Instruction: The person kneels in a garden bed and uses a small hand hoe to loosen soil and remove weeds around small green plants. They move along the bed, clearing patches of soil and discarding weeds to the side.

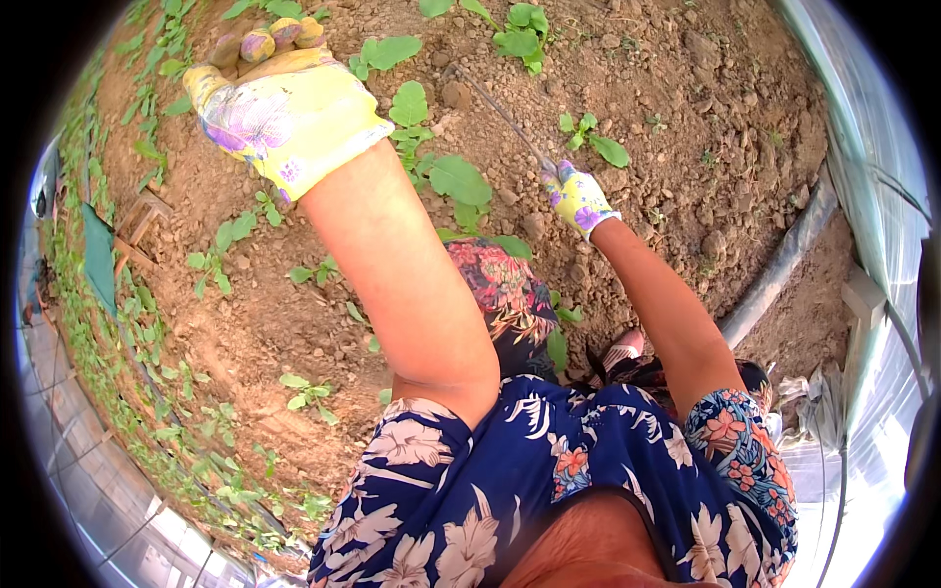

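Note:
My left hand (283, 106), in a yellow glove with purple flowers, is raised large at the upper left. Its fingers are curled, and whether anything lies in the palm is hidden. Farther right, my right hand (577, 198), gloved alike, is closed around the near end of a thin metal rod-like tool (498, 110). The tool's far end touches or hangs just above the soil beside a clod. Leafy green seedlings (459, 180) stand in the soil between my hands, and a small seedling (584, 137) grows just beyond my right hand.
Brown, cloddy soil (691, 147) spreads ahead. A pale hose or pipe (783, 257) runs along the right, beside clear plastic sheeting (860, 110) and a block (864, 295). At the left are a small wooden frame (140, 224), a green sheet (99, 257) and rows of plants. My flower-patterned knee (507, 287) is below.

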Demonstrator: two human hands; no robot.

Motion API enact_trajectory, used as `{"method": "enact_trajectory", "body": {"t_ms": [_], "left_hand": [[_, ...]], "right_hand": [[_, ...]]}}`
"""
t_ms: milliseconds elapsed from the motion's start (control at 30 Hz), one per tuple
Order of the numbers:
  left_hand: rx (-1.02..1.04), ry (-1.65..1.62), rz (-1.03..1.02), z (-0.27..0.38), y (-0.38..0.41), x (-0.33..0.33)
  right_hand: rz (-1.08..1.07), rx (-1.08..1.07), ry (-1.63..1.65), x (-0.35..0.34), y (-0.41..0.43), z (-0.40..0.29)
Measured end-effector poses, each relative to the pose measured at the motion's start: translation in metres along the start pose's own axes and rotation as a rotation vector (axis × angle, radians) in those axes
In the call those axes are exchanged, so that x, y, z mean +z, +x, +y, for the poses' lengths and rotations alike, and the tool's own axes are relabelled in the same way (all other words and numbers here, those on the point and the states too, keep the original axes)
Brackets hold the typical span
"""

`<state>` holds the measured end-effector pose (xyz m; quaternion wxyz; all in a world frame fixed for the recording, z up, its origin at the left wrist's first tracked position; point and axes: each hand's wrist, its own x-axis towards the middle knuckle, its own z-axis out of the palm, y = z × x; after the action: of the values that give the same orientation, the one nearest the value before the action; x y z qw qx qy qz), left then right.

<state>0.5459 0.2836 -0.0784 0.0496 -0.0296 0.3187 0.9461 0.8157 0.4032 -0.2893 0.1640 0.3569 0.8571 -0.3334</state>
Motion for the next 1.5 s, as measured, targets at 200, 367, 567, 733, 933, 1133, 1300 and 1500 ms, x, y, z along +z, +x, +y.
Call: {"method": "enact_trajectory", "body": {"t_ms": [200, 367, 567, 733, 933, 1133, 1300, 1500], "left_hand": [[0.031, 0.036, -0.001, -0.006, 0.003, 0.0], [0.003, 0.036, -0.024, -0.016, -0.005, 0.013], [-0.02, 0.013, -0.054, -0.007, 0.003, 0.003], [0.003, 0.091, -0.034, -0.014, -0.001, 0.009], [0.018, 0.051, -0.107, -0.02, 0.004, 0.009], [0.023, 0.035, -0.101, -0.014, 0.012, 0.006], [0.024, 0.023, -0.1, -0.013, 0.01, 0.007], [0.016, -0.018, -0.058, 0.005, 0.022, -0.001]], "right_hand": [[0.074, 0.018, 0.165, -0.007, -0.004, -0.014], [0.145, 0.027, 0.082, -0.023, 0.053, -0.04], [0.054, -0.046, 0.043, 0.004, 0.008, 0.003], [-0.018, 0.114, 0.09, 0.008, -0.047, 0.028], [-0.028, 0.147, 0.044, 0.009, -0.136, 0.074], [-0.082, 0.28, 0.081, -0.024, -0.178, 0.067], [0.036, 0.112, 0.106, -0.021, -0.128, 0.025], [0.057, 0.099, 0.112, -0.005, -0.034, -0.008]]}}
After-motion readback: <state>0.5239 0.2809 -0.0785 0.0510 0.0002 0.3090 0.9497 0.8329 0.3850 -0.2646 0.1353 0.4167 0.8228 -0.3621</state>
